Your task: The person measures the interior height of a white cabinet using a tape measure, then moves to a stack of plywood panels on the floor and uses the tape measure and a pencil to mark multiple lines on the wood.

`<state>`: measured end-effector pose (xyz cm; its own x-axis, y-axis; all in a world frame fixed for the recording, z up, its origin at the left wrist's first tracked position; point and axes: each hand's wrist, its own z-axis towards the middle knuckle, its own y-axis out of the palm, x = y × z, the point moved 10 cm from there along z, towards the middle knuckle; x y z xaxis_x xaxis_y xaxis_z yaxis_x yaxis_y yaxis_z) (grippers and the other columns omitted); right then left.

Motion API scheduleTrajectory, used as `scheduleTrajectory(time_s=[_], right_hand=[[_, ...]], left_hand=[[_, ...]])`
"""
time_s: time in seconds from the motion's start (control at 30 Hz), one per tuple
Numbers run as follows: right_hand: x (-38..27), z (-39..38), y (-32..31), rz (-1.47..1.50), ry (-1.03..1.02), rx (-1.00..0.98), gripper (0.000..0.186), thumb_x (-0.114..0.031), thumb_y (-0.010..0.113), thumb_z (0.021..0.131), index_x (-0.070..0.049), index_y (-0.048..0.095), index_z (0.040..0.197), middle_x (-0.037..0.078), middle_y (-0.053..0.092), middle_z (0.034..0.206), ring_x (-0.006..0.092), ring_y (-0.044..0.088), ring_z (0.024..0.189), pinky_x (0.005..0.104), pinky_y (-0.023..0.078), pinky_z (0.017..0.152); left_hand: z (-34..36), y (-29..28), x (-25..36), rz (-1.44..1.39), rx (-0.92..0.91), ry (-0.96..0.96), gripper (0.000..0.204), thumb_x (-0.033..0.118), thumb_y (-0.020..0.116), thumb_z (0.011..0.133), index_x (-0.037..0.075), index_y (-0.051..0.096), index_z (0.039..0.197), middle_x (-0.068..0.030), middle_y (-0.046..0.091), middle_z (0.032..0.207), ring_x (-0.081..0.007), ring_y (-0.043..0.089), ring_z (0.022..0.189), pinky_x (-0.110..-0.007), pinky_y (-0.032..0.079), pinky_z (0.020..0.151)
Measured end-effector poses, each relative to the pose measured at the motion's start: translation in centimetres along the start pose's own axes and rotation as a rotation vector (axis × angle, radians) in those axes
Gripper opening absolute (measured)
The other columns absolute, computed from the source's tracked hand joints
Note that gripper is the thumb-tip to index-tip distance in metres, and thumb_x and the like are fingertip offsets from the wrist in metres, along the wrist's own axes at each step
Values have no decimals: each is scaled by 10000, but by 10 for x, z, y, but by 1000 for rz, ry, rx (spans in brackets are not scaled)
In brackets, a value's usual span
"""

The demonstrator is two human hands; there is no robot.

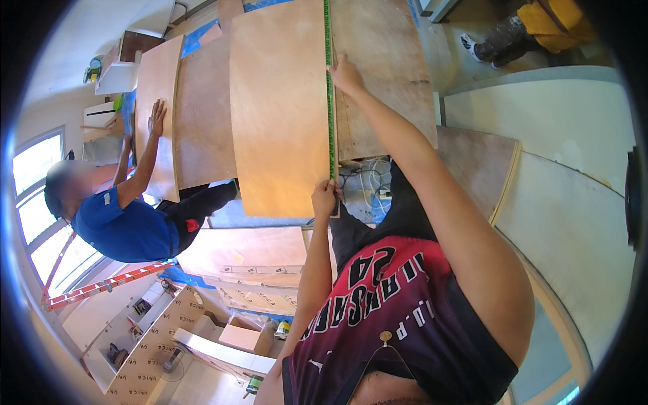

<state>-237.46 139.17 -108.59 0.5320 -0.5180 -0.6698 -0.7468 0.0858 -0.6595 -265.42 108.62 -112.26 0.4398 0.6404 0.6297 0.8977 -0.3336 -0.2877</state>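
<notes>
Green strip [331, 121] lay along the pale board's [277, 101] right edge, left hand [324, 197] closed on its near end, right hand [347, 75] against it farther up, finger closure unclear, spaced apart presumably to keep it straight.

Person wears a sleeveless knit-look sports jersey [432, 347], bright red nr the hem, fading to dk maroon/purple twd the chest. Lg blk block letters & nos. w/ white outlines run across the front; smaller white lettering [412, 325] sits higher up, plus a tiny white mark [315, 364] on wearer's L side. Dk armhole trim [487, 335]. Thin cord necklace [361, 374] w/ round gold-coloured pendant [385, 335]. Blk long trousers [407, 206]. Left hand [325, 197] & right hand [347, 75] bare, arms too.
</notes>
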Motion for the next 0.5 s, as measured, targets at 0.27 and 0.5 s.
scheduleTrajectory(time_s=[0.27,0.5], right_hand=[[186,-265,-89,319,129,-543,323,-320,594,1055,-24,669,951,62,704,775,126,658,714,309,502,633],[512,-568,-89,497,1182,143,653,-573,486,1051,-34,590,1405,268,680,1266,372,650,1215,443,490,1042]], left_hand=[[0,-11,-25,-200,-69,-83,320,285,572,1083,4,670,967,-83,702,798,-172,666,682,-315,549,651],[13,16,-25,-327,-205,-89,336,266,556,1091,-14,670,946,-109,711,815,-189,672,691,-332,562,661]])
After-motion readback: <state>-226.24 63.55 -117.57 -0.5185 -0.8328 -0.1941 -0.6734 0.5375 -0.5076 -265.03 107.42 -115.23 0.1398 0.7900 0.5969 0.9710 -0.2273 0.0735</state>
